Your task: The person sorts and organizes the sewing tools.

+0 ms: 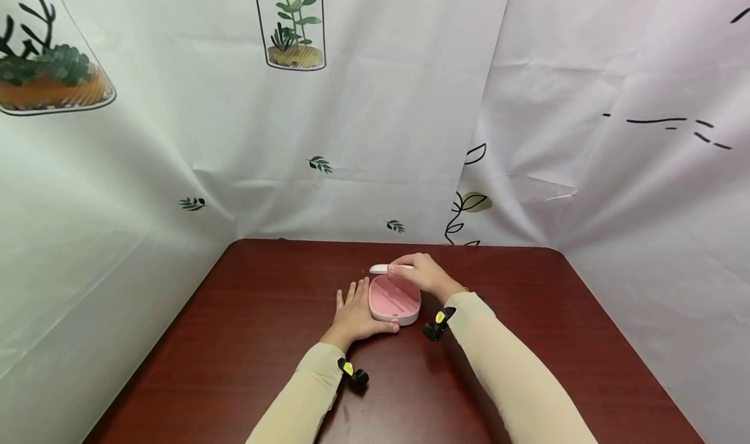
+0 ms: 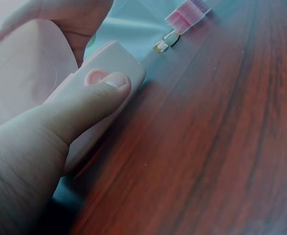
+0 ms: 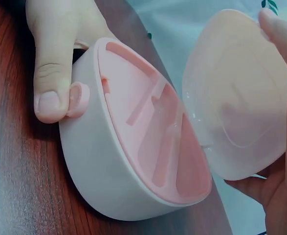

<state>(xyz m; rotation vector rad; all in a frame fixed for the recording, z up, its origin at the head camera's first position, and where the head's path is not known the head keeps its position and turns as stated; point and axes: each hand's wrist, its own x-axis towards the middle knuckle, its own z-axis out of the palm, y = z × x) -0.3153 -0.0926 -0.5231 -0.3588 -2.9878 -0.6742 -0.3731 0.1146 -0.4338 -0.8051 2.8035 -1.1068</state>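
A rounded white box with a pink divided tray inside stands on the table. Its pale, see-through lid is raised at the back edge. My left hand lies along the box's left side, fingers straight and spread; its thumb reaches across the front and touches the round pink clasp. My right hand holds the lid, with the thumb on one face and the fingers behind it. The tray's compartments show no contents.
A small pink-and-clear object with a gold part lies on the dark red wooden table, beyond the box in the left wrist view. White printed curtains stand at the back and both sides.
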